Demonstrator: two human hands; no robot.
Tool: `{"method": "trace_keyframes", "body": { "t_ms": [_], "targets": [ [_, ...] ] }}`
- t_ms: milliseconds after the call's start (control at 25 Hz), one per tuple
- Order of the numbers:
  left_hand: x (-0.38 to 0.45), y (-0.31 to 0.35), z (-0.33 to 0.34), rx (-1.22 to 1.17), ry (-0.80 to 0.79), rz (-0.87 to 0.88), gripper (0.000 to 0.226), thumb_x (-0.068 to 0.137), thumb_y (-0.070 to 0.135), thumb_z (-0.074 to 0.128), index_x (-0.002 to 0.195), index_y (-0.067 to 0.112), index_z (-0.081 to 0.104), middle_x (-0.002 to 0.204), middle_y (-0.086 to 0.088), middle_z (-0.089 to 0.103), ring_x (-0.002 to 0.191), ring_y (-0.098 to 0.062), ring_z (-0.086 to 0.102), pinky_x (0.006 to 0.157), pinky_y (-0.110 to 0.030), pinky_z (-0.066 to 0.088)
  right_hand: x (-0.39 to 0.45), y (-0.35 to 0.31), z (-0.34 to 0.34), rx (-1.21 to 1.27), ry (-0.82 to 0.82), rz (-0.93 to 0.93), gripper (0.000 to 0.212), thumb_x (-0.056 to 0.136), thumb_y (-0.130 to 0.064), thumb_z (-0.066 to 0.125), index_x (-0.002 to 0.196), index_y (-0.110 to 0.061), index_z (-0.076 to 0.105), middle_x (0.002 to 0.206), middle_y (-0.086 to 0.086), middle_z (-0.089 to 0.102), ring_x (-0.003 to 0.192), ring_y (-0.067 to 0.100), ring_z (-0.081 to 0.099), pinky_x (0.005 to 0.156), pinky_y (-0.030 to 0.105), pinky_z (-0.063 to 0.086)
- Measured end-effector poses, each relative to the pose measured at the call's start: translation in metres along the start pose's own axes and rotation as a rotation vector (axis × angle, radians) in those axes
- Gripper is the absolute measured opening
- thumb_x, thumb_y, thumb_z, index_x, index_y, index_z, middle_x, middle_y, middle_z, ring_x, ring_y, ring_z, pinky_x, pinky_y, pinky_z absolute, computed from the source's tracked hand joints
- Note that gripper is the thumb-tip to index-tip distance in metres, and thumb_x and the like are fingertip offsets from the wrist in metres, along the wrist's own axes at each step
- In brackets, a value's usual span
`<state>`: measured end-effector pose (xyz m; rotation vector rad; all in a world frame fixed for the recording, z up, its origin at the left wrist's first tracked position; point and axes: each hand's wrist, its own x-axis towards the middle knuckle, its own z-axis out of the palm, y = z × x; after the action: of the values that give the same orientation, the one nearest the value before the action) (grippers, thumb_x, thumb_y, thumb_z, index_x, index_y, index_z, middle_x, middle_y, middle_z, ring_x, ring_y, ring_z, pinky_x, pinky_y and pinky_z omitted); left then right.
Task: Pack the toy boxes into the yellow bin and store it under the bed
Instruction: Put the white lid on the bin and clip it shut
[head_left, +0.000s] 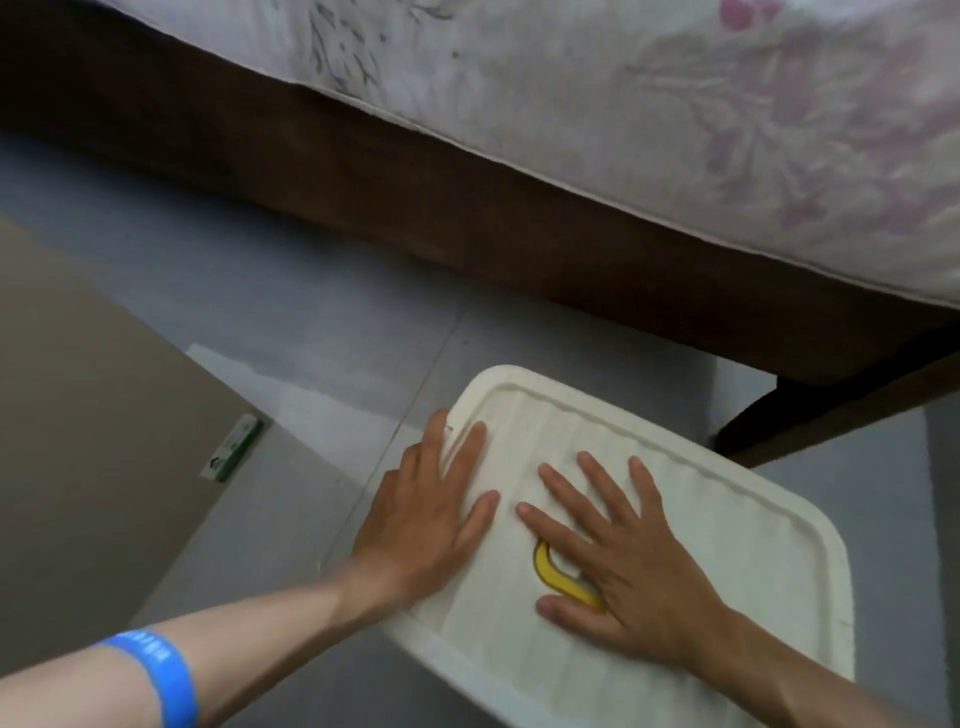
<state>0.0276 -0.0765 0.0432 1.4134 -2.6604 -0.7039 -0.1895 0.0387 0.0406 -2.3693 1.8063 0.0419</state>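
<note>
A: Where's the bin?

B: On the grey floor (311, 312), just beside the bed (467, 218); only its cream lid (727, 519) shows, closed over it, with a yellow mark (550, 574) near the middle; the boxes can't be seen.

A: And the hands?

B: Both flat on the lid; the left hand (421, 525) lies at the lid's left edge, fingers (467, 447) spread and open, gripping nothing; the right hand (639, 566) rests mid-lid, partly over the yellow mark, fingers splayed too.

A: Anything else?

B: A blue band (156, 675) on the left forearm; a floral sheet (727, 130) hangs over the bed's dark side; a tan board (78, 415) with a green label (234, 447) lies at the left.
</note>
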Motion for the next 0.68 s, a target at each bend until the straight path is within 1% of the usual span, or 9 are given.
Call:
{"method": "trace_keyframes", "body": {
  "t_ms": [120,160,240,320,400,440,520,600,680],
  "targets": [
    [0.003,0.002,0.003,0.027,-0.018,-0.039,0.068,0.092,0.067,0.017,0.151,0.041,-0.005,0.161,0.001,-0.005,0.137,-0.027,0.026,0.097,-0.047,0.044,0.006,0.012,0.003,0.023,-0.024,-0.024,0.079,0.088,-0.077,0.038,0.156,-0.040,0.024,0.167,0.000,0.016,0.152,0.035,0.015,0.112,0.073,0.011],
    [0.001,0.001,0.003,0.028,-0.031,-0.062,0.069,0.093,0.066,0.018,0.152,0.040,-0.004,0.162,-0.001,-0.004,0.138,-0.028,0.026,0.099,-0.048,0.043,0.008,0.011,0.006,0.036,-0.023,-0.039,0.079,0.087,-0.077,0.039,0.156,-0.039,0.026,0.167,0.001,0.019,0.151,0.036,0.018,0.111,0.074,0.012],
    [-0.003,0.004,0.005,0.035,-0.046,-0.077,0.068,0.094,0.064,0.018,0.154,0.038,-0.001,0.164,-0.006,-0.002,0.141,-0.029,0.024,0.110,-0.048,0.031,0.000,0.005,0.014,0.055,-0.028,-0.037,0.079,0.085,-0.076,0.042,0.155,-0.040,0.028,0.164,0.002,0.026,0.148,0.038,0.026,0.109,0.074,0.017],
    [0.000,0.005,0.000,0.076,-0.062,-0.075,0.068,0.094,0.064,0.016,0.154,0.037,-0.002,0.164,-0.007,-0.001,0.146,-0.029,0.017,0.117,-0.051,0.014,0.010,0.013,0.003,0.035,0.006,-0.078,0.077,0.085,-0.075,0.044,0.153,-0.042,0.031,0.159,0.004,0.036,0.138,0.040,0.041,0.105,0.070,0.025],
    [0.000,0.000,0.001,0.045,-0.073,-0.075,0.069,0.094,0.064,0.017,0.154,0.038,-0.004,0.164,-0.005,-0.003,0.147,-0.028,0.011,0.117,-0.053,0.012,0.037,0.043,-0.015,-0.082,-0.055,-0.299,0.065,0.089,-0.071,0.042,0.147,-0.042,0.042,0.146,0.006,0.051,0.119,0.039,0.054,0.099,0.060,0.031],
    [-0.001,-0.001,0.003,0.039,-0.067,-0.070,0.069,0.094,0.064,0.018,0.154,0.038,-0.004,0.163,-0.005,-0.003,0.147,-0.027,0.010,0.117,-0.054,0.015,0.050,0.053,-0.024,-0.165,-0.072,-0.408,0.061,0.091,-0.069,0.040,0.144,-0.039,0.047,0.140,0.007,0.054,0.115,0.037,0.055,0.100,0.059,0.031],
    [-0.002,-0.003,0.007,0.043,-0.039,-0.056,0.069,0.094,0.065,0.018,0.154,0.038,-0.003,0.163,-0.005,-0.002,0.147,-0.027,0.011,0.115,-0.054,0.019,0.071,0.063,-0.030,-0.194,-0.034,-0.474,0.062,0.093,-0.067,0.040,0.145,-0.034,0.046,0.148,0.011,0.049,0.129,0.036,0.046,0.109,0.064,0.026],
    [-0.002,-0.003,0.009,0.038,-0.015,-0.041,0.068,0.094,0.065,0.018,0.154,0.037,0.000,0.162,-0.005,0.001,0.146,-0.028,0.013,0.114,-0.055,0.021,0.084,0.054,-0.020,-0.063,0.045,-0.299,0.069,0.093,-0.066,0.039,0.154,-0.034,0.031,0.162,0.009,0.028,0.149,0.035,0.025,0.115,0.067,0.016],
    [0.002,-0.004,0.010,0.024,-0.002,-0.035,0.068,0.094,0.064,0.019,0.155,0.037,0.002,0.162,-0.007,0.003,0.146,-0.029,0.015,0.114,-0.055,0.022,0.095,0.048,-0.012,-0.045,0.036,-0.180,0.074,0.094,-0.070,0.031,0.158,-0.037,0.015,0.168,0.003,0.012,0.153,0.032,0.009,0.115,0.068,0.012]
  ]
}}
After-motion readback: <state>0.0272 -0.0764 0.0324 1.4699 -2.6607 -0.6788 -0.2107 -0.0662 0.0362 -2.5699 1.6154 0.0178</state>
